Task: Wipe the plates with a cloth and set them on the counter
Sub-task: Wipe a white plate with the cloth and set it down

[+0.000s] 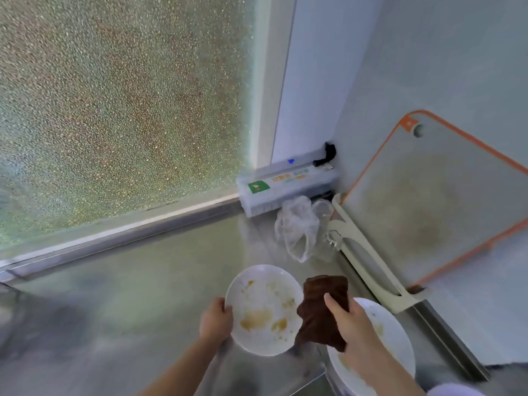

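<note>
My left hand (pixel 215 319) grips the left rim of a white plate (pixel 264 298) smeared with yellowish-brown food stains, holding it tilted above the steel counter (pixel 143 287). My right hand (pixel 353 324) holds a dark brown cloth (pixel 321 310) just right of that plate, its edge close to the plate's right rim. Under my right hand sits another dirty white plate (pixel 395 338), partly hidden by my hand and forearm; it seems to rest on something at the bottom right.
A frosted window (pixel 120 110) runs along the back of the counter. In the corner stand a wrap dispenser box (pixel 285 184) and a crumpled plastic bag (pixel 297 227). An orange-edged cutting board (pixel 434 201) leans on the right wall in a cream holder (pixel 368 261).
</note>
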